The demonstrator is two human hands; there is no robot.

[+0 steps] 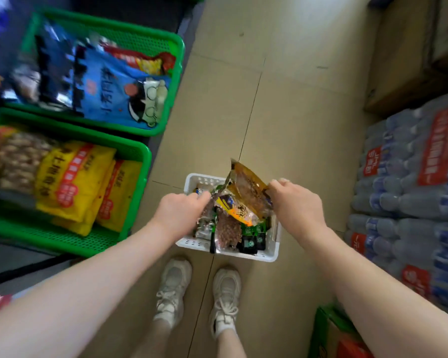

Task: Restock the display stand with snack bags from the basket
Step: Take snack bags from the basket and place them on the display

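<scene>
Right hand [292, 200] pinches brown snack bag [248, 188] above white basket [267, 255] on floor | left hand [181, 210] grips green-edged bag [217, 189] in basket | print on both unreadable

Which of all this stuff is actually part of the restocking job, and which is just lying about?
Part of the job:
white basket of snack bags
brown snack bag, gripped by the right hand
left hand, reaching into the basket
green display bins

Just lying about:
bottled water packs
cardboard boxes
</scene>
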